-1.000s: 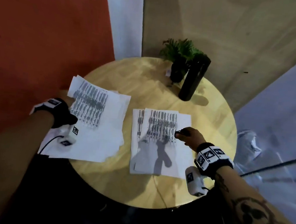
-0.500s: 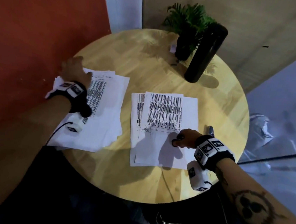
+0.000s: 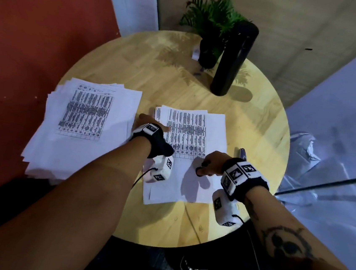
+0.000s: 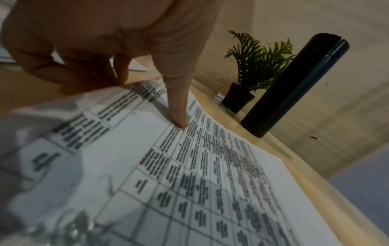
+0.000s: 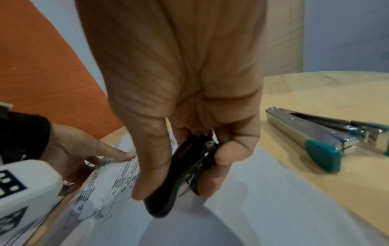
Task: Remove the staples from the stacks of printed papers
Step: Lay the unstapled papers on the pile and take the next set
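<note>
Right hand [image 5: 179, 116] grips staple remover [image 5: 179, 179]; left hand [image 3: 149, 123] flat on papers [image 3: 194, 136]; stapler [image 5: 320, 133] beside.

right hand [image 5: 181, 93] grips black staple remover [image 5: 183, 176] | stapler [image 5: 324, 138] on table [image 5: 315, 93]

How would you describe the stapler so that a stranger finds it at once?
Start at the round wooden table and go to its right edge, beside the paper stack under the right hand. The stapler lies flat there, the only shiny metal thing, with teal plastic tips.

L wristband [image 3: 149, 129] blk/wht | R wristband [image 3: 243, 177] w/ markers | R forearm tattoo [image 3: 286, 243]
</note>
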Tool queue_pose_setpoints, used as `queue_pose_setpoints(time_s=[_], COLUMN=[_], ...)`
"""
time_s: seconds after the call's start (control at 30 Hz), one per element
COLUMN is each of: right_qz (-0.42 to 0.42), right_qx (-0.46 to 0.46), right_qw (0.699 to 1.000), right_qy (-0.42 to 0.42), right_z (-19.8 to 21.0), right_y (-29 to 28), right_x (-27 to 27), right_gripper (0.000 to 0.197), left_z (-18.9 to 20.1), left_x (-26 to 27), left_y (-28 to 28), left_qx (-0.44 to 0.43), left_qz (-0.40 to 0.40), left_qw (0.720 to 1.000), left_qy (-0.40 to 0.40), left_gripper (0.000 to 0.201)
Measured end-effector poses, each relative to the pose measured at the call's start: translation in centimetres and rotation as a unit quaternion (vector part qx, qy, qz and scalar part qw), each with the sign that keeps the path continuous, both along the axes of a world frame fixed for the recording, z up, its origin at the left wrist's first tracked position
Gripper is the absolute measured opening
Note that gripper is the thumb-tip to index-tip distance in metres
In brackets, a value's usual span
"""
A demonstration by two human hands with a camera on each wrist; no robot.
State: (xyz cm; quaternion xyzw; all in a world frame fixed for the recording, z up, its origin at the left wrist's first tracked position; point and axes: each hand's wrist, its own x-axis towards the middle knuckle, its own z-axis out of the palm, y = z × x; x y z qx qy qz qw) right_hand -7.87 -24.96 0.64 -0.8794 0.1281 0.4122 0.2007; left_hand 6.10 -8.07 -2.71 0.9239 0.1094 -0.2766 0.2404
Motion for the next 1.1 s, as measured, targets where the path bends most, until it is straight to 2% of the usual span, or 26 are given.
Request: queue_pose_setpoints(time_s=[0.03,0.1,0.17,0.2,0.3,0.4,0.43,0.47,0.53,0.63,0.77,0.9,1.03,1.1], right_qz=[0.000,-0.003,-0.010,-0.017,-0.038,-0.061,-0.075,-0.098,-0.199,-0.334,-0.389,-0.376,-0.234,-0.155], right_qx=[-0.001,-0.007,-0.006,-0.001,0.023,0.038,0.051,0.072,0.146,0.204,0.226,0.240,0.129,0.080], right_qw=[1.000,1.000,1.000,1.000,0.999,0.997,0.996,0.992,0.967,0.910,0.870,0.854,0.891,0.892], right_qy=[-0.002,-0.008,-0.012,-0.014,-0.017,-0.022,-0.022,-0.029,-0.056,-0.135,-0.200,-0.266,-0.366,-0.417], right_z=[-0.1,-0.3,-0.4,-0.4,-0.4,-0.3,-0.2,-0.1,0.1,0.7,2.2,4.5,7.9,10.3], right_y=[0.0,-0.1,-0.1,-0.1,-0.4,-0.4,-0.4,-0.5,-1.3,-3.3,-5.1,-5.2,-5.1,-4.8], right_x=[-0.1,-0.3,-0.6,-0.6,-0.8,-1.0,-1.1,-1.4,-2.1,-3.6,-4.2,-3.9,-2.5,-1.9], right_gripper=[0.026,0.029,0.031,0.030,0.023,0.024,0.024,0.022,0.020,0.038,0.041,0.040,0.047,0.050], left_z=[0.2,0.5,1.0,0.7,-0.8,-3.0,-4.4,-4.5,-2.2,0.6,3.3,5.6,7.8,9.1], left_x=[-0.1,-0.3,-1.0,-1.4,-2.3,-2.5,-2.2,-2.1,-3.0,-3.6,-4.5,-5.5,-6.3,-6.7], left_y=[-0.2,-0.1,0.4,1.2,4.2,6.3,6.9,6.7,5.9,4.8,4.3,3.6,3.9,4.2], left_qx=[-0.005,-0.013,-0.051,-0.075,-0.143,-0.182,-0.202,-0.219,-0.261,-0.257,-0.259,-0.302,-0.355,-0.378], left_qz=[-0.006,-0.030,-0.061,-0.052,0.028,0.088,0.097,0.105,0.104,0.037,-0.021,-0.047,-0.062,-0.056], left_qw=[1.000,0.998,0.995,0.994,0.988,0.974,0.969,0.966,0.959,0.963,0.946,0.918,0.881,0.862], left_qy=[0.020,0.053,0.057,0.058,0.057,0.105,0.103,0.087,0.046,-0.068,-0.193,-0.253,-0.307,-0.333], left_gripper=[0.102,0.081,0.059,0.055,0.051,0.064,0.061,0.049,0.025,0.034,0.033,0.031,0.027,0.023])
